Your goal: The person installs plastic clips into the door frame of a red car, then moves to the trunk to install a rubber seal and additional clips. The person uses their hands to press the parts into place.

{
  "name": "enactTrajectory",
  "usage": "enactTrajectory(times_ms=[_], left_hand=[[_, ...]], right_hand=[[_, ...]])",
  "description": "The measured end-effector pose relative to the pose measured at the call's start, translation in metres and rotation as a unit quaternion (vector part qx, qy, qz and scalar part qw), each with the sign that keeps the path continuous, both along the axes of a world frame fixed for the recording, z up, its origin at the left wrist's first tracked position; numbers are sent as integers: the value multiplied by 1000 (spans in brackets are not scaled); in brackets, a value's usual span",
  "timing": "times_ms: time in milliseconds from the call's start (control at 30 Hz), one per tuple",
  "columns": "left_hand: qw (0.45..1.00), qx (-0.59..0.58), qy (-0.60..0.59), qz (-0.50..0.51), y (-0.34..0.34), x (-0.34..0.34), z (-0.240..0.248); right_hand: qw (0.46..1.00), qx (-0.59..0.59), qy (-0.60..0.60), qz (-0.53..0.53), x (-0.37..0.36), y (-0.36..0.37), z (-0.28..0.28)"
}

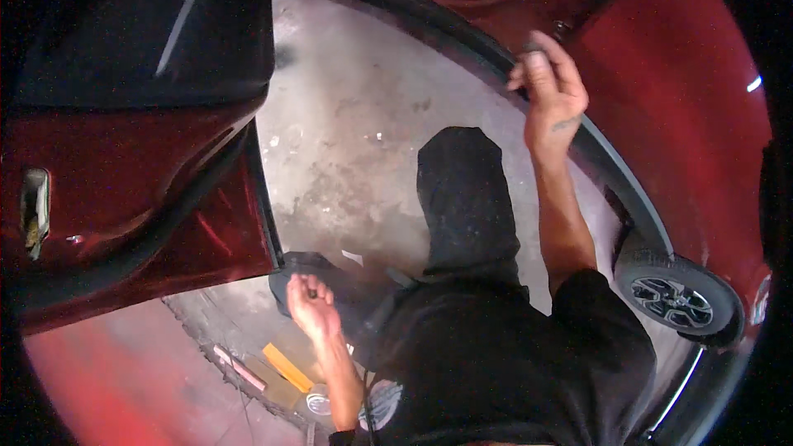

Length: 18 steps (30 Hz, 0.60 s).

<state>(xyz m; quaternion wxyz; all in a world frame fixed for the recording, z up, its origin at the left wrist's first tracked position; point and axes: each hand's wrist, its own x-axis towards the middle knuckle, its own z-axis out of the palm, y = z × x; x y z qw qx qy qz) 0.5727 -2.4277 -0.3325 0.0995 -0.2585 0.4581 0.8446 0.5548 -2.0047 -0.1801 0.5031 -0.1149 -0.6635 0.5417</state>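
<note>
My right hand point(555, 103) is raised by the door opening of a red car point(694, 116), close to the dark sill strip point(615, 161). Its thumb and fingers are pinched together, with a small dark thing at the tips that I cannot make out. Lower down, my left hand point(314, 310) hangs near my left knee, palm up. The fingers there are curled, and a dark spot shows among them, too small to name. Left of that hand stands the open red car door point(124, 173).
A wheel with a spoked rim point(671, 301) sits at the right. On the floor at lower left lie an orange strip point(287, 367), a pinkish strip point(239, 367) and a round whitish thing point(318, 400). My black-clad leg point(464, 198) extends over the stained grey floor point(347, 99).
</note>
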Motion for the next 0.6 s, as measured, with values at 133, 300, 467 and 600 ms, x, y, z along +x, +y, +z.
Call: enactTrajectory(times_ms=[133,300,467,600], left_hand=[[970,-204,108,79,-9,-11,7],[937,-312,149,42,-3,-30,28],[928,-327,181,10,-30,-41,-2],[927,-337,165,32,-18,-38,14]], right_hand=[[986,-53,-43,152,-21,-46,-31],[953,-141,-80,255,-36,-88,-47],[919,-154,-105,347,-42,-120,-57],[869,-217,-121,429,-41,-139,-61]])
